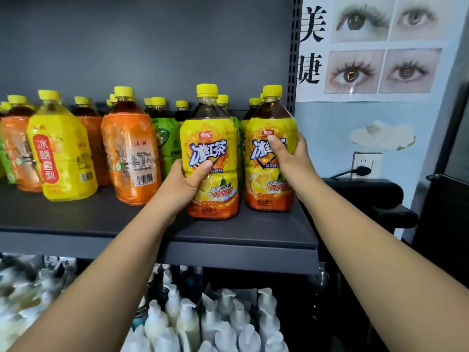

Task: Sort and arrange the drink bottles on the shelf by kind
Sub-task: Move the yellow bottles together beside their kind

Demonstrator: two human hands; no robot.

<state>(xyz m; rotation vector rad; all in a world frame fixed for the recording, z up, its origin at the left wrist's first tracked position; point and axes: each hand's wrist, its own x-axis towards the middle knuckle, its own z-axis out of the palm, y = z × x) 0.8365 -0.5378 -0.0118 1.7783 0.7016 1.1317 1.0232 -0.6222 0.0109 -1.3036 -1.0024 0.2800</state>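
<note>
Two iced-tea bottles stood upright, long axes vertical, at the right end of the shelf [88,217], side by side near its front edge. My left hand [189,177] gripped the left iced-tea bottle [210,138] from its left flank, thumb across the label. My right hand [289,161] gripped the right iced-tea bottle [269,118] from its right flank. An orange-label bottle [132,153] and a pear-drink bottle [61,153] stood mixed to the left, so I judged further sorting lay that way.
</note>
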